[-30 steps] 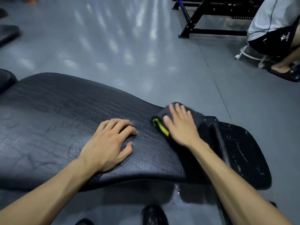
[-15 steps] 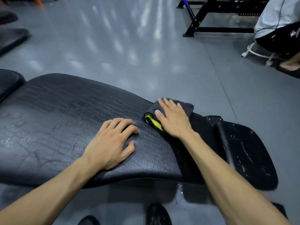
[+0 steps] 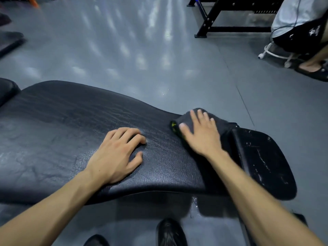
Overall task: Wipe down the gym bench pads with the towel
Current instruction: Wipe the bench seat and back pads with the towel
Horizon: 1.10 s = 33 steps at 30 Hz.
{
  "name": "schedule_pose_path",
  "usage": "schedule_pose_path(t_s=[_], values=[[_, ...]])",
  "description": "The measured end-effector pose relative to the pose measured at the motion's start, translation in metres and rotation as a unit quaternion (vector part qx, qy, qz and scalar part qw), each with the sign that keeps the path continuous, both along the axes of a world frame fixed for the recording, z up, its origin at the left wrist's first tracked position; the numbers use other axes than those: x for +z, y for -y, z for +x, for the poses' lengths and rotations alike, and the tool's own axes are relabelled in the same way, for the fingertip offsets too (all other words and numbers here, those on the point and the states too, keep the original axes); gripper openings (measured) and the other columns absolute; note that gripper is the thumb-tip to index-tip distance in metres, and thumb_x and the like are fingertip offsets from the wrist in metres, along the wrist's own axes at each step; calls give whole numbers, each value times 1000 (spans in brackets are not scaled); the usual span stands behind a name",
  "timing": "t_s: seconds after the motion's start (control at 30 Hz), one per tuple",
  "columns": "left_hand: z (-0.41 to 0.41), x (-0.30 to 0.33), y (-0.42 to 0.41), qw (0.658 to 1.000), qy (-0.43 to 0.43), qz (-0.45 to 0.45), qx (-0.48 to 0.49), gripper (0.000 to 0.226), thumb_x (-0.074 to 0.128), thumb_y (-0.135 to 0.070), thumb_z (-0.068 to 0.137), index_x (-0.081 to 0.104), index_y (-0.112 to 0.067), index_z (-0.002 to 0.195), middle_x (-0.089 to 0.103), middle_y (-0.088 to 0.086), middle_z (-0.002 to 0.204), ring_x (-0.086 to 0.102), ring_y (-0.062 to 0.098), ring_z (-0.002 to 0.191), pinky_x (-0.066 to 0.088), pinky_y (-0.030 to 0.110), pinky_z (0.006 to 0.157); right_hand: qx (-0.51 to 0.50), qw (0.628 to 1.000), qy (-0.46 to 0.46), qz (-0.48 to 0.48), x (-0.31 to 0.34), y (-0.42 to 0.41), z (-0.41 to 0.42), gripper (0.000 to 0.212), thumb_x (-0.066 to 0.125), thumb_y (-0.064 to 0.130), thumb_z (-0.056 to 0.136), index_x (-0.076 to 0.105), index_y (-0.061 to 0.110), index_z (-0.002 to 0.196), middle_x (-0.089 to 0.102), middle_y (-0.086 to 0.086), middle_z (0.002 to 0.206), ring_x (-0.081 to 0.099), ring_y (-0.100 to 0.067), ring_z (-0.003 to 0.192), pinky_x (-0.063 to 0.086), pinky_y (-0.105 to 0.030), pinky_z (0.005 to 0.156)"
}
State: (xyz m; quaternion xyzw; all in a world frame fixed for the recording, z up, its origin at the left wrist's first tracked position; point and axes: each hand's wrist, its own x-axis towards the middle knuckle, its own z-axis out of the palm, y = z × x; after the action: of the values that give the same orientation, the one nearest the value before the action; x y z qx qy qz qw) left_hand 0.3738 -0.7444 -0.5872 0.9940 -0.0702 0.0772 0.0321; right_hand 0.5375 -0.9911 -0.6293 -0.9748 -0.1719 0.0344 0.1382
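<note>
A grey floor with pale light patches fills the far half of the scene. Across the middle a long black bench pad with cracked, creased vinyl is laid from left to right, and a smaller scuffed black pad is set just beside its right end, tilted downward. A further dark pad is seen at the left edge. At the far right a black metal frame stands on the floor, and beside it part of a seated person in a pale top and dark shorts is visible, one sandalled foot on the floor. The dark grey towel, with a yellow-green patch at its left edge, is spread on the right end of the long pad, where that pad meets the smaller one. The towel is pressed flat by the right hand, fingers straight and spread. The left hand is rested on the bare pad to the left, apart from the right, its fingers loosely bent and nothing gripped. Two black shoes are seen at the near edge under the bench.
</note>
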Motion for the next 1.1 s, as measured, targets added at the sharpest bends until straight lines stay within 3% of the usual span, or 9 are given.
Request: schedule_pose_path(t_s=[0.13, 0.23, 0.33, 0.4, 0.57, 0.67, 0.83, 1.0, 1.1], values=[[0, 0, -1, 1000, 6, 6, -2, 31, 50, -44, 92, 57, -32, 119, 53, -11, 130, 48, 19, 126, 35, 38, 105, 138, 989, 26, 47, 8, 8, -120, 81, 21, 74, 95, 8, 29, 162, -4, 1, 170, -10, -15, 156, -2, -41, 127], [-1, -1, -1, 1000, 9, 3, -1, 30, 50, -43, 92, 57, -32, 119, 53, -12, 129, 48, 19, 125, 35, 38, 105, 181, 982, 21, 43, 2, 47, -150, 80, 28, 75, 96, 5, 34, 161, -4, 8, 170, -9, -11, 156, 0, -39, 127], [-2, -1, 0, 1000, 10, 0, -1, 30, 50, -43, 92, 57, -32, 119, 52, -13, 129, 48, 19, 125, 35, 38, 105, 143, 987, -15, 75, -3, 70, -123, 77, 27, 77, 95, 12, 39, 160, -1, 13, 169, -7, -7, 155, 3, -40, 127], [-2, -2, 0, 1000, 12, -1, 0, 30, 49, -43, 92, 57, -32, 119, 52, -13, 129, 48, 18, 125, 35, 38, 105, 66, 993, -41, 87, -4, 75, -83, 77, 23, 77, 93, 14, 39, 160, -2, 12, 168, -6, -10, 156, 1, -40, 127], [-2, -2, 0, 1000, 15, 2, -3, 30, 48, -43, 91, 56, -32, 119, 52, -13, 128, 48, 18, 124, 36, 38, 105, -76, 996, -56, -7, -3, 51, -42, 82, 16, 75, 95, 2, 29, 162, -7, -2, 170, -8, -20, 156, -3, -45, 126], [-2, -1, 0, 1000, 16, 4, -4, 30, 49, -43, 91, 56, -33, 118, 53, -12, 128, 48, 19, 124, 35, 38, 105, -14, 1000, -7, 13, -3, 41, -115, 86, 11, 78, 92, -1, 30, 162, -8, 0, 170, -12, -18, 156, -5, -42, 126], [-5, 0, 0, 1000, 14, 1, -1, 30, 48, -43, 91, 56, -32, 118, 54, -12, 128, 48, 19, 124, 36, 38, 104, 105, 994, -6, 31, -7, 84, -170, 84, 31, 80, 92, -2, 42, 159, -13, 15, 168, -17, -5, 153, -2, -37, 127], [-6, 1, -1, 1000, 11, -6, -4, 32, 46, -45, 92, 57, -32, 119, 54, -11, 127, 48, 20, 123, 37, 40, 104, 32, 992, -80, 93, 1, 83, -113, 83, 24, 82, 89, 10, 42, 160, -5, 15, 168, -8, -7, 155, -1, -39, 127], [-5, 2, 1, 1000, 10, -5, -10, 31, 45, -45, 91, 57, -32, 117, 55, -10, 126, 49, 21, 122, 36, 40, 103, -36, 997, -62, 22, 3, 58, -93, 84, 22, 77, 93, 6, 32, 162, -5, 2, 170, -7, -18, 156, -4, -41, 126]])
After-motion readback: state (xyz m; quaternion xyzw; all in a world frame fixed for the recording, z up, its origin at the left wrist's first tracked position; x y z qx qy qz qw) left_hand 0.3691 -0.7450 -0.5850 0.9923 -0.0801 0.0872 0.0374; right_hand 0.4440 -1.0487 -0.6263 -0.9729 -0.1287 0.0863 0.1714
